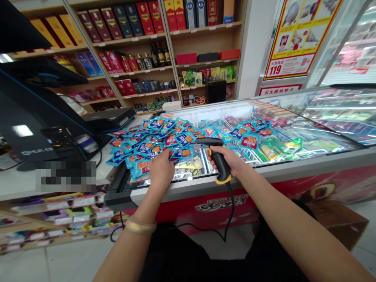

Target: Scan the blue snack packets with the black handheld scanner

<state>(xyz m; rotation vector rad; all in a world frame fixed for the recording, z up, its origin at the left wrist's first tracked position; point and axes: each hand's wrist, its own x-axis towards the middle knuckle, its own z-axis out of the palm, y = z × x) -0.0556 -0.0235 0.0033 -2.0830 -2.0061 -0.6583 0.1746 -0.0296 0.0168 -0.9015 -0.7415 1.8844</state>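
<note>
My right hand (227,158) grips a black and yellow barcode scanner (221,166) by its handle, with its head turned left above the freezer's glass lid. My left hand (161,168) is at the front edge of a heap of blue snack packets (147,147). Its fingers are curled, and their tips are partly hidden. Against its thumb lies one blue snack packet (182,152), which it seems to pinch. The scanner's cable (232,211) hangs down in front of the freezer.
Under the glass of the chest freezer (182,184) lie bagged frozen goods. More snack packets (249,141) rest on the lid to the right. A checkout terminal (41,113) stands on the left counter. Shelves of boxed bottles (147,19) fill the back; a brown box (337,219) sits at lower right.
</note>
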